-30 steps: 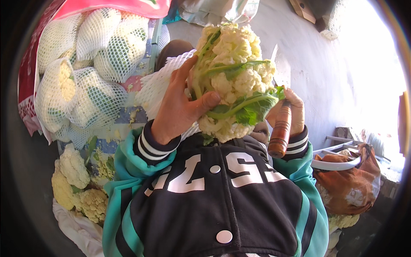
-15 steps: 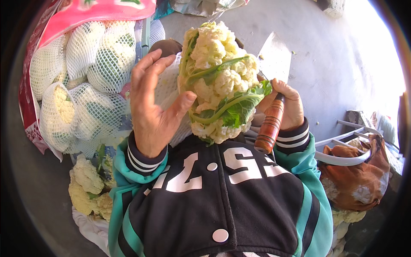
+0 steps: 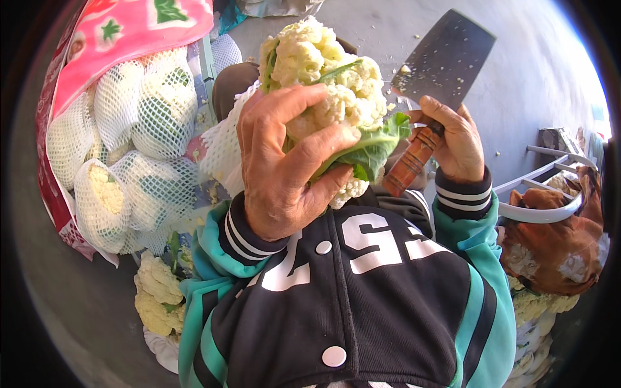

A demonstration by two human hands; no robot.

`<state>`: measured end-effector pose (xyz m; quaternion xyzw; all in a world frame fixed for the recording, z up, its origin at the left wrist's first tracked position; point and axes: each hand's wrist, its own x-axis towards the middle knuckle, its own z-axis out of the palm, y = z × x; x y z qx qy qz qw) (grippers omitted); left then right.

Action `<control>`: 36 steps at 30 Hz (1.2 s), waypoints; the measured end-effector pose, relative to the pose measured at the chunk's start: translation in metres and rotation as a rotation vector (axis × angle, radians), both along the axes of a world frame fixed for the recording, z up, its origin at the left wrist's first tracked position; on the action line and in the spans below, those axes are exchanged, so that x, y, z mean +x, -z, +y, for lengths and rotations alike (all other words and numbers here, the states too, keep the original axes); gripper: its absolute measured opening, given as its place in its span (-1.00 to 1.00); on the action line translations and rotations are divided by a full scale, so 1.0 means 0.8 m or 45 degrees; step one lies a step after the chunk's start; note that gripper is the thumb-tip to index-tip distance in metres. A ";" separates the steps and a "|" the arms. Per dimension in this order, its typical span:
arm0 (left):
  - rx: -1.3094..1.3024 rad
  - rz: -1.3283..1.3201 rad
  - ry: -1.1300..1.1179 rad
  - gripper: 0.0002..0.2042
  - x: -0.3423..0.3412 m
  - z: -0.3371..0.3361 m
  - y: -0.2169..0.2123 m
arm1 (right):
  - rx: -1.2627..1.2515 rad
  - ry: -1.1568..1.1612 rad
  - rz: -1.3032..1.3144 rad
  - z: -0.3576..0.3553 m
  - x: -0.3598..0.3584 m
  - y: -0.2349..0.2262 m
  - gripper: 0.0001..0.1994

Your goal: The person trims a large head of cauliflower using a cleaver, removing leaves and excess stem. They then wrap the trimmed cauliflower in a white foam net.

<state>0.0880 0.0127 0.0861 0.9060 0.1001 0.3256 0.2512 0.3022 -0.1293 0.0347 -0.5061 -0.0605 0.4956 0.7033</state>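
In front of my chest stands a large cream-white cauliflower [image 3: 310,55] with green leaves still on it. My left hand [image 3: 284,161] is laid over its near side, fingers curved around the florets and a leaf [image 3: 369,152]. Whether the fingers pinch the leaf itself is hard to tell. My right hand [image 3: 456,139] grips a cleaver [image 3: 446,58] by its brown wooden handle, just right of the cauliflower. Its broad dark blade points up and away, with white crumbs stuck to it. White foam netting [image 3: 223,149] lies beside the cauliflower, on its left.
At left, several net-wrapped cauliflowers [image 3: 155,123] fill a container under a pink printed cover [image 3: 136,29]. Bare cauliflowers [image 3: 158,291] lie nearer me. To the right stands a white-framed chair [image 3: 540,210] with a brown jacket [image 3: 550,249] on it. Crumbs dot the grey floor [image 3: 381,32].
My left hand has moved right and closed onto the cauliflower from beside it. The cleaver has swung so its blade now shows broad and dark, raised to the right, away from the cauliflower.
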 end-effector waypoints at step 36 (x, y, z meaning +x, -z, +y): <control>-0.095 0.018 0.052 -0.57 -0.004 -0.006 0.004 | 0.172 -0.113 -0.340 0.022 -0.024 -0.061 -0.81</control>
